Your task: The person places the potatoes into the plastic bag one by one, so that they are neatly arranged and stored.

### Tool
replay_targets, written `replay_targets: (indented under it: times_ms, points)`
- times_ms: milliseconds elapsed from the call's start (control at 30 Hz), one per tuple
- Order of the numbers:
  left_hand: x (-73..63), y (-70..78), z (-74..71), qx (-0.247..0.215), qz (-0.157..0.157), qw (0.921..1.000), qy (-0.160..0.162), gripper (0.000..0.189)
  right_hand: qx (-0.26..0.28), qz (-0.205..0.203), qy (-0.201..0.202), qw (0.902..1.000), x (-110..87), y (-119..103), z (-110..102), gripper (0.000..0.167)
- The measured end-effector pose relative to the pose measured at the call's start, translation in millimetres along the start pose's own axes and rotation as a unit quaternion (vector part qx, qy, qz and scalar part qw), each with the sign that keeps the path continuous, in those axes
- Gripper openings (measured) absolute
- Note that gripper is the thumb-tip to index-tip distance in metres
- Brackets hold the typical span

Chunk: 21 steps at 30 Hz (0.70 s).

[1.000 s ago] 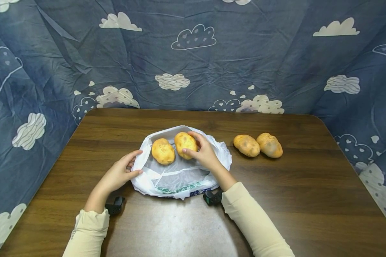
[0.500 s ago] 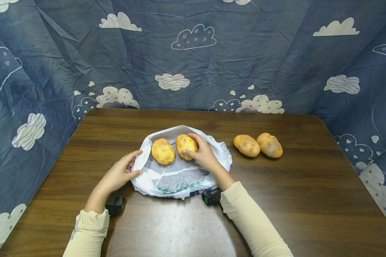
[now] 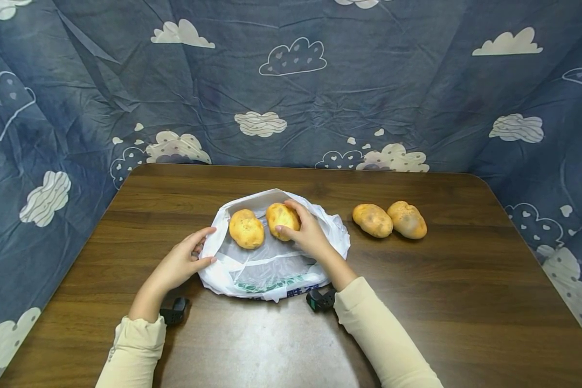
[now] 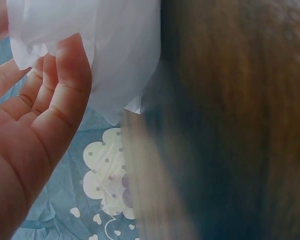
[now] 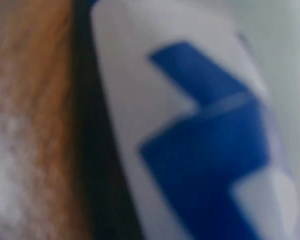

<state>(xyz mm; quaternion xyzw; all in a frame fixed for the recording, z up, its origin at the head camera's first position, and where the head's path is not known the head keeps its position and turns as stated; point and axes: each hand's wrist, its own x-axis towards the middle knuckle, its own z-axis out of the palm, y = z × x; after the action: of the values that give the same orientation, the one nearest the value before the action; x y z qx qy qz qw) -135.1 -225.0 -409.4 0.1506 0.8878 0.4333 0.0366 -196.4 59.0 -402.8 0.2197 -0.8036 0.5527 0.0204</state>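
Wooden table (image 3: 465,291), one bag (image 3: 271,264), four potatoes (image 3: 246,229), right fingers (image 3: 299,207) gripping one

Gaping white plastic bag (image 3: 271,267) near the worktop's (image 3: 465,307) far edge, two yellow potatoes (image 3: 246,229) within; two browner potatoes (image 3: 372,220), touching, towards far-right corner.

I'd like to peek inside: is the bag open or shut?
Open. The head view shows the bag gaping, with one potato visible inside, beside a second potato in the right hand.
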Motion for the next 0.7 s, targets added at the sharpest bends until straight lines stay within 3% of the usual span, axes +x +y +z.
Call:
replay_targets:
  times_ms: [367, 700]
  points:
    - [0.5, -1.5, 1.1, 0.001, -0.003, 1.0000, -0.001, 0.062, -0.007, -0.040, -0.006, 0.9992, -6.4, -13, -8, 0.052]
    - [0.2, -1.1, 0.7, 0.000, -0.003, 1.0000, 0.000, 0.060, 0.011, -0.084, 0.029, 0.9960, -14.4, -23, -17, 0.044]
